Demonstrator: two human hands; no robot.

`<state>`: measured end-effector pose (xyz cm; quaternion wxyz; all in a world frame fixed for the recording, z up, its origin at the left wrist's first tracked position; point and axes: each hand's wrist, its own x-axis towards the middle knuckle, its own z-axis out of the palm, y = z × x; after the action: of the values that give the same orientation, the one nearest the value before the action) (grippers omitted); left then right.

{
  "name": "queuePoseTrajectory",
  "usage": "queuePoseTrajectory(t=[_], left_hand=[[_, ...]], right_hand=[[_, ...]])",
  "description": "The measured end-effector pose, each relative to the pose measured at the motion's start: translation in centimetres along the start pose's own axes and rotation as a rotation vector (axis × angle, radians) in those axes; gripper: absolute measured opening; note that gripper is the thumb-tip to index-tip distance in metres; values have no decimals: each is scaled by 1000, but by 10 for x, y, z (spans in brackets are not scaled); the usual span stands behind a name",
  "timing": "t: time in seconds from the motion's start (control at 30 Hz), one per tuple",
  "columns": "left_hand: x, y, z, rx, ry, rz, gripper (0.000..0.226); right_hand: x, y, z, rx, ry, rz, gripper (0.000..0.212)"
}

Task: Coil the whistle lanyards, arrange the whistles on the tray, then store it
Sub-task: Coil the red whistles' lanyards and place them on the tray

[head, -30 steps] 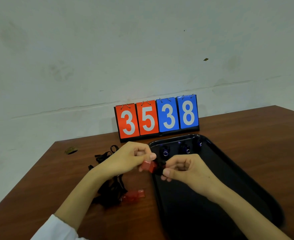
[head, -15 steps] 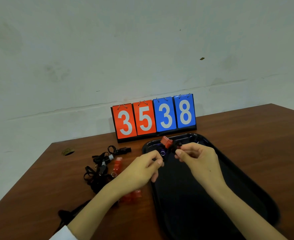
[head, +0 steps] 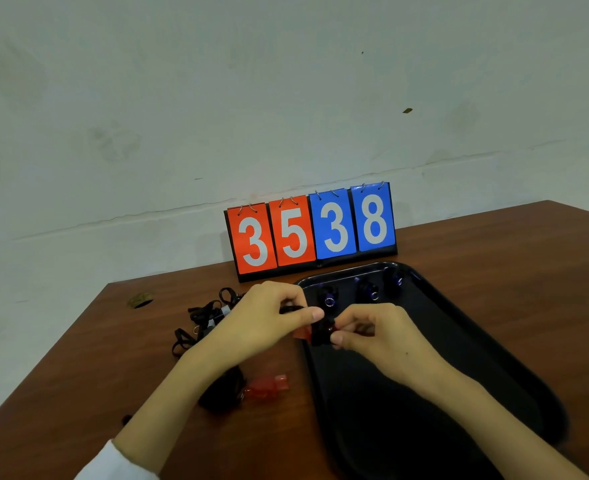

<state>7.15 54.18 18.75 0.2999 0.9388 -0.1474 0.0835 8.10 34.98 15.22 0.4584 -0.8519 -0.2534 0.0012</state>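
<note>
A red whistle [head: 302, 333] wrapped in black lanyard sits between my two hands, just over the left rim of the black tray [head: 459, 327]. My left hand [head: 262, 323] pinches the lanyard at the whistle from the left. My right hand [head: 376, 332] pinches the wrapped bundle from the right. Three blue whistles [head: 329, 299] with coiled lanyards stand in a row at the tray's far end. Another red whistle [head: 269, 388] with a bundled black lanyard lies on the table by my left forearm. A tangle of black lanyards [head: 203, 320] lies behind my left hand.
A flip scoreboard [head: 310, 230] reading 3538 stands behind the tray at the wall. The brown wooden table [head: 511, 258] has a small hole [head: 140, 301] near its far left corner. The table's left edge runs diagonally.
Both hands came back toward me from the tray's far end, bringing the red whistle down to the tray's left rim. My left hand now pinches it again.
</note>
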Motion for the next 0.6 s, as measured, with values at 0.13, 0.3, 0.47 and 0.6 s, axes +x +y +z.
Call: queuePoseTrajectory(t=[0.13, 0.3, 0.47, 0.6], left_hand=[[2, -6, -3, -107, -54, -23, 25], [-2, -2, -11, -397, -215, -104, 30], [-6, 7, 5, -610, -297, -228, 41], [-4, 11, 22, -605, -237, -305, 30]], right_hand=[[0, -4, -2, 106, -112, -16, 11], [-1, -8, -6, 344, -187, -32, 12], [-2, -8, -8, 563, -145, 30, 11], [0, -6, -7, 655, 36, 78, 11]])
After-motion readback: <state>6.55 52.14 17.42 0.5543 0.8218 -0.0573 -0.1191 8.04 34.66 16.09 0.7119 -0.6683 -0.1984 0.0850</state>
